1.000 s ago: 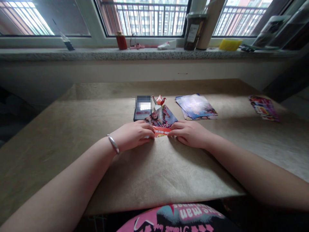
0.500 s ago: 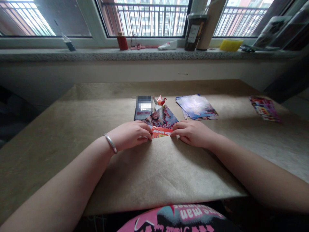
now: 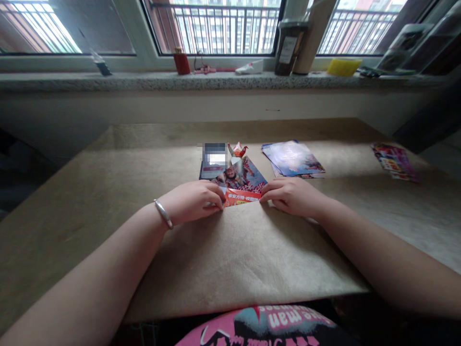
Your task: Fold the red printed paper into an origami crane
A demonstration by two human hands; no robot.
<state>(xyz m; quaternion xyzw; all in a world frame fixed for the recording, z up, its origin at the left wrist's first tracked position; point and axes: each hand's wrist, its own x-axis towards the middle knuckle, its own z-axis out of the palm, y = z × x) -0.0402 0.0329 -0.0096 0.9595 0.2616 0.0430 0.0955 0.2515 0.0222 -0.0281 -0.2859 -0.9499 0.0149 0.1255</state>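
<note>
A printed sheet of paper point(image 3: 244, 179) lies in front of me, its upper part pointed and its near edge folded into an orange strip with white lettering. My left hand point(image 3: 198, 198), with a silver bangle at the wrist, closes its fingers on the left end of this strip. At the strip's right end, my right hand point(image 3: 288, 194) has its fingertips pressed together on the paper. Just beyond the sheet stand a small folded paper crane point(image 3: 238, 150) and a phone point(image 3: 212, 171), whose screen is partly blurred out.
Right of the sheet lies a stack of square printed papers point(image 3: 293, 158). Farther right are several colourful paper pieces point(image 3: 394, 162). A brown cover lies over the table point(image 3: 245, 259). Along the windowsill point(image 3: 144, 83) stand a red bottle point(image 3: 182, 62), a dark jar point(image 3: 288, 50) and a yellow sponge-like block point(image 3: 344, 67).
My right hand has slid a little to the right along the strip, uncovering more of its lettering. My left hand has shifted slightly left, while the sheet stays about where it was.
</note>
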